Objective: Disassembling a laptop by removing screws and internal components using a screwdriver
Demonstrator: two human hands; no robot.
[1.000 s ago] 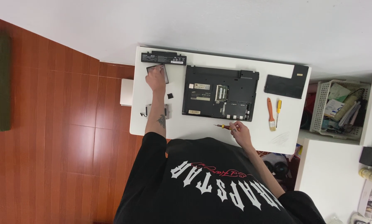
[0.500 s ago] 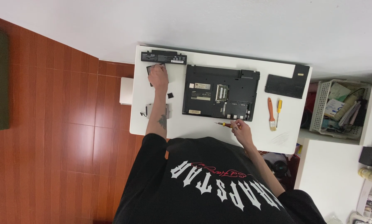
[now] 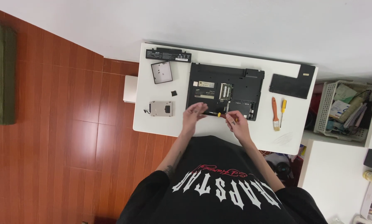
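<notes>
An opened black laptop (image 3: 236, 79) lies bottom-up in the middle of the white table (image 3: 161, 124). My right hand (image 3: 237, 123) is shut on the red and yellow handle of a screwdriver (image 3: 219, 114), held level over the laptop's near edge. My left hand (image 3: 193, 114) meets the tool from the left, fingertips on its dark front end. Left of the laptop lie a silver hard drive (image 3: 160, 108), a small square cover (image 3: 161, 72), a tiny black piece (image 3: 174, 93) and a long black battery (image 3: 168, 54).
A black panel (image 3: 292, 83) lies at the table's far right, with an orange-handled brush (image 3: 275, 113) and a yellow screwdriver (image 3: 282, 108) near it. A white basket (image 3: 324, 112) of clutter stands to the right. A second white surface (image 3: 335, 178) sits lower right.
My left hand has left the square cover at the far left of the table and come across to the screwdriver. My right hand has shifted slightly inward with the tool.
</notes>
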